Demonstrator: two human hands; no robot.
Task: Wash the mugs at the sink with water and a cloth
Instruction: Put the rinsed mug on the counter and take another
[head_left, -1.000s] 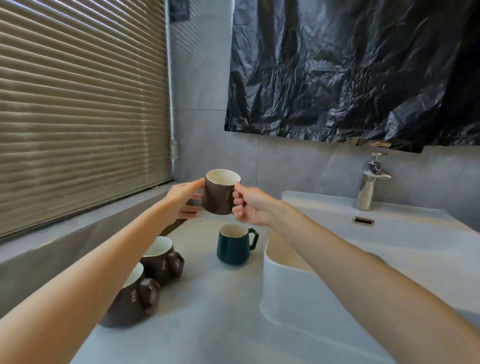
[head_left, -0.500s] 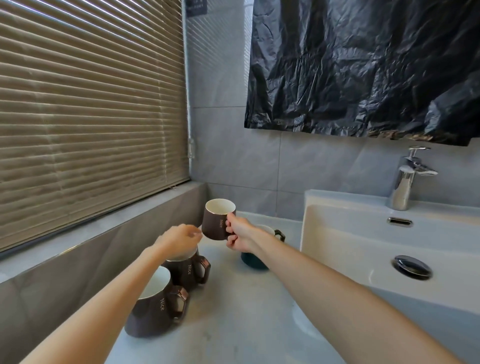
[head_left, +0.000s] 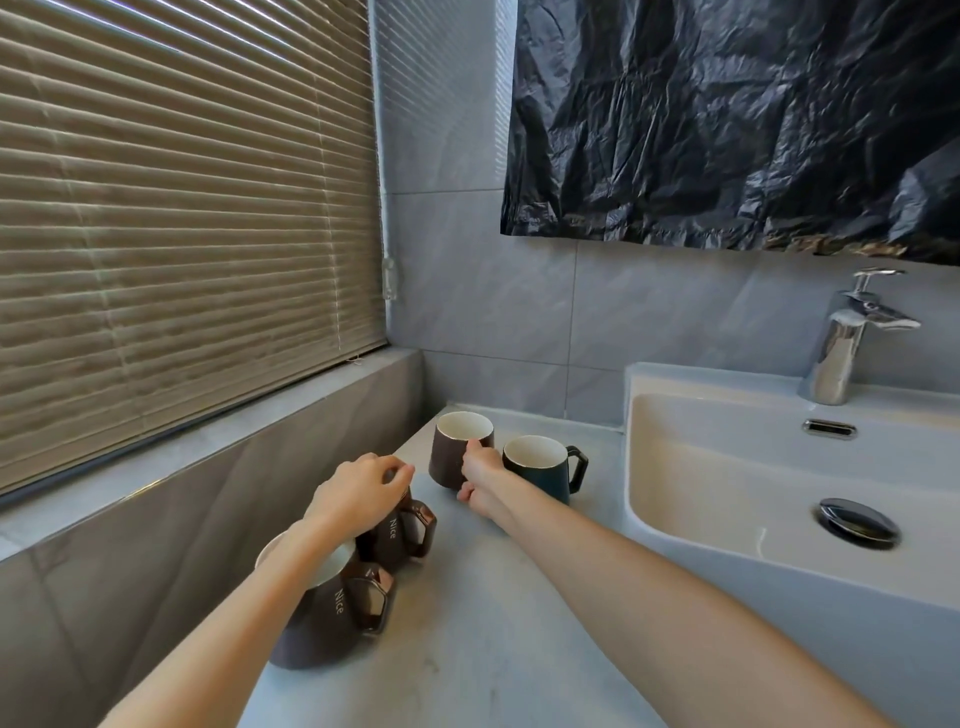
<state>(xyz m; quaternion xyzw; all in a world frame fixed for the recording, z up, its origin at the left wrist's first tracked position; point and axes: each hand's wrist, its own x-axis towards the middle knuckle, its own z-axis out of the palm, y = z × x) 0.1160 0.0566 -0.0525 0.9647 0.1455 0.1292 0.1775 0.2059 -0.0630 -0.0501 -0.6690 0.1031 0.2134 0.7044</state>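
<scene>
The head camera, the only view, looks down along both forearms to a pale counter (head_left: 493, 649) left of a white sink (head_left: 691, 525). Four mugs stand in a loose group on it, handy to the basin.

The right hand (head_left: 480, 467) grips the far brown mug (head_left: 453, 451) at its handle side, fingers curled round where the handle must be, so this grip is closed on the mug. The mug is nearly upright, mouth up, its base down at the counter; I cannot tell whether it is fully seated. Just beside it on the sink side stands a dark teal mug (head_left: 537, 465), handle turned toward the basin.

The left hand (head_left: 363, 491) lies over the mouth of the middle brown mug (head_left: 397, 538), fingers curled down past the rim. The hand hides the rim, so I cannot tell whether this grip holds the mug or only rests there. It looks placed either to steady that mug or to take it next. The near brown mug (head_left: 322, 618), lettered "Nice" like the middle one, sits under the left forearm, close to the middle mug.

The chrome tap (head_left: 852, 338) shows no water running, and the basin looks dry around its drain stopper (head_left: 857, 522). No cloth is in view. As I judge it, washing is not under way at this moment.
</scene>
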